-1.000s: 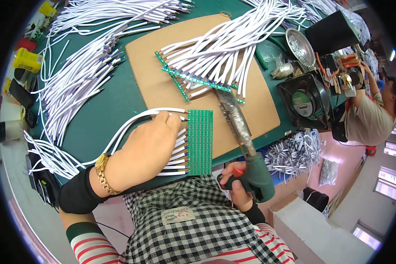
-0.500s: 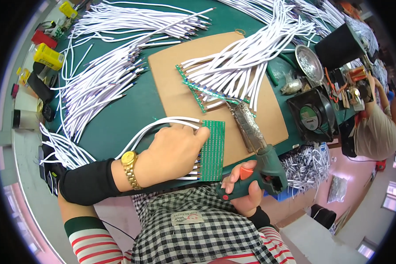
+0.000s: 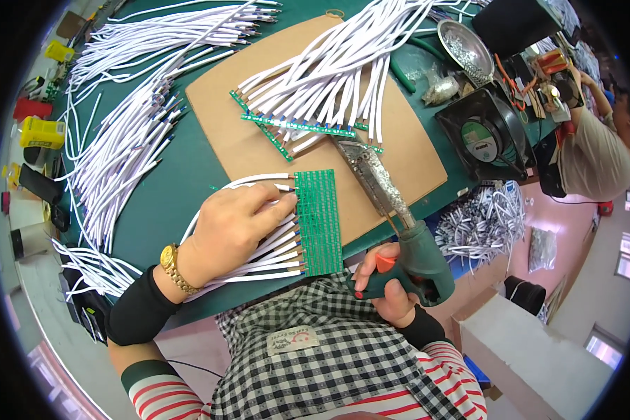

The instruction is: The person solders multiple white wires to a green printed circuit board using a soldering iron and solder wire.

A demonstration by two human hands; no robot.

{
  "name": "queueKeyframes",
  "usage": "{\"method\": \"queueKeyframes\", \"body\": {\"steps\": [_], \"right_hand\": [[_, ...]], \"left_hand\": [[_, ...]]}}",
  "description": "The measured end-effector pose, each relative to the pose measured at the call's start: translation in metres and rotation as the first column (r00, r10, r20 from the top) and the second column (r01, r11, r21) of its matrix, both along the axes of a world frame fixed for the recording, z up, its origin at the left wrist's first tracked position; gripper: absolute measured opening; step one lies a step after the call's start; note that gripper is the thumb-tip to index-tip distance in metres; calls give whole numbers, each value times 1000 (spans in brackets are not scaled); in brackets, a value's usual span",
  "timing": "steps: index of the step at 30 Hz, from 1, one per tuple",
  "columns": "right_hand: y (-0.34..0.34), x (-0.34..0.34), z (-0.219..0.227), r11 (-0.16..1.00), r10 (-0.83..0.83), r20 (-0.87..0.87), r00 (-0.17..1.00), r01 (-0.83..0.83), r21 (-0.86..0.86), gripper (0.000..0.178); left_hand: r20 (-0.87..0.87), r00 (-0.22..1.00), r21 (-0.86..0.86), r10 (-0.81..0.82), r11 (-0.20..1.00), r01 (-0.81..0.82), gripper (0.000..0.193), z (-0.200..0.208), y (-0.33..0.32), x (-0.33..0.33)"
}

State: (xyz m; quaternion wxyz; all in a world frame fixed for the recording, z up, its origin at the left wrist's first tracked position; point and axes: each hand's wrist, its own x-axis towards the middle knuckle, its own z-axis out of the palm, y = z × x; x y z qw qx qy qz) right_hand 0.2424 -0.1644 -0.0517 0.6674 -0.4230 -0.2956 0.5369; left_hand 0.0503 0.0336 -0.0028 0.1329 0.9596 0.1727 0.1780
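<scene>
The left hand, fingers curled narrowly together, pinches a white plastic-coated cable beside the left edge of a flat green rectangular circuit board, which lies partly over a brown cardboard sheet. The right hand grips a dark green pistol-shaped soldering iron, its metal barrel pointing toward wired green boards.

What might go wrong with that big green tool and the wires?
The right hand holds the tool with its metal end close to the piled wires; if it's hot, it might scorch them. The nearer board sits by the edge of the table, so it could slip if the left hand tugs it.
</scene>
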Motion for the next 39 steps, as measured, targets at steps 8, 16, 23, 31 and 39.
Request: {"method": "queueKeyframes", "body": {"steps": [8, 16, 23, 31, 39], "right_hand": [[-18, 11, 8, 986, 159, 129, 979, -149, -79, 42], [-28, 10, 19, 960, 228, 391, 891, -139, -244, 31], [-30, 15, 13, 934, 335, 538, 773, -198, -296, 26], [-37, 20, 3, 910, 398, 625, 671, -205, -360, 29], [-36, 18, 3, 878, 438, 565, 699, -199, -434, 24]], "left_hand": [[38, 999, -116, -38, 992, 42, 27, -2, 8, -1], [63, 996, -132, -63, 989, 71, 24, -10, 10, -4], [40, 995, -105, -88, 990, 92, 22, -9, 8, -4], [-42, 995, 130, -95, 986, 100, 29, -4, 3, -2], [-118, 992, -8, -51, 999, 50, 32, -3, -2, -5]]}}
